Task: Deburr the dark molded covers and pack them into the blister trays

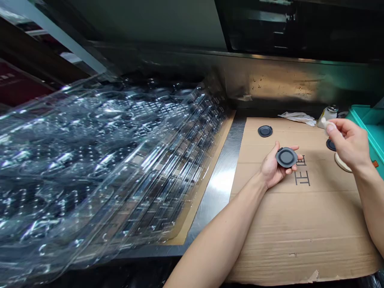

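Observation:
A round dark grey disc-shaped part (286, 157) with a raised rim and a small tab rests in my left hand (273, 168), palm up, fingers curled beneath it. To its right, my right hand (349, 142) is raised over the cardboard and pinches a small white wad (324, 122), perhaps cloth or cotton. A similar dark disc (265, 131) lies on the cardboard beyond my left hand. Partly hidden by my right hand are another dark disc (331, 145) and a round cream-coloured thing (343, 163).
Stacked clear plastic trays (114, 160) fill the left side. A cardboard sheet (300, 224) covers the metal bench (222, 180) at right. White gloves (298, 117) and a small bottle (329, 114) stand at the back, beside a teal bin (364, 124). A metal wall (270, 80) closes off the rear.

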### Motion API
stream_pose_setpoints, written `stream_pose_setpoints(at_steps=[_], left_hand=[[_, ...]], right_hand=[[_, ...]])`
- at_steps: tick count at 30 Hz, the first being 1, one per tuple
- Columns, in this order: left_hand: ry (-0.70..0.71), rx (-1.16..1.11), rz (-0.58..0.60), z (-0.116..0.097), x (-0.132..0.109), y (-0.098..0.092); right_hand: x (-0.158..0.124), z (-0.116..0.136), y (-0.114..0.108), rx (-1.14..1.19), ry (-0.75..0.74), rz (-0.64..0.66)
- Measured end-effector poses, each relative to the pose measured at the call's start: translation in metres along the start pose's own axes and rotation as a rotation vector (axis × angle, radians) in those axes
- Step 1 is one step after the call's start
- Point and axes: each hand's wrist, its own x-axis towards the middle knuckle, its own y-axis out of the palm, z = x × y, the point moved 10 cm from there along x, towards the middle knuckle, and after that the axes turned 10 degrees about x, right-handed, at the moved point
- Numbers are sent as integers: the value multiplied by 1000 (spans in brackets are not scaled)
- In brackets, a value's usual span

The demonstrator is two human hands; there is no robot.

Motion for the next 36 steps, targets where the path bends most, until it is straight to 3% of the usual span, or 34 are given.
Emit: stream_pose_setpoints(at_steps=[3, 6, 12, 18, 21, 23, 26, 30, 36], left_hand=[[32, 82, -23, 2, 3, -2], [55, 165, -24, 5, 6, -2], [87, 344, -60, 12, 8, -5], [239, 448, -201, 5, 5, -11], [282, 419, -268, 2, 3, -14], [307, 390, -281, 0, 2, -13], [273, 351, -272, 5, 3, -12], [299, 290, -356, 2, 0, -19], [256, 207, -362, 5, 1, -17]], right_hand=[[-40, 9, 24, 41, -43, 78], [-59, 26, 44, 4, -189, 175], [-75, 40, 65, 20, -302, 286], [-91, 39, 85, -261, -321, 390], [-96, 41, 95, -110, -310, 480], [-94, 41, 94, -29, -302, 447], [-87, 33, 87, -86, -256, 312], [-90, 35, 98, -44, -277, 389], [-84, 35, 99, -104, -227, 266]])
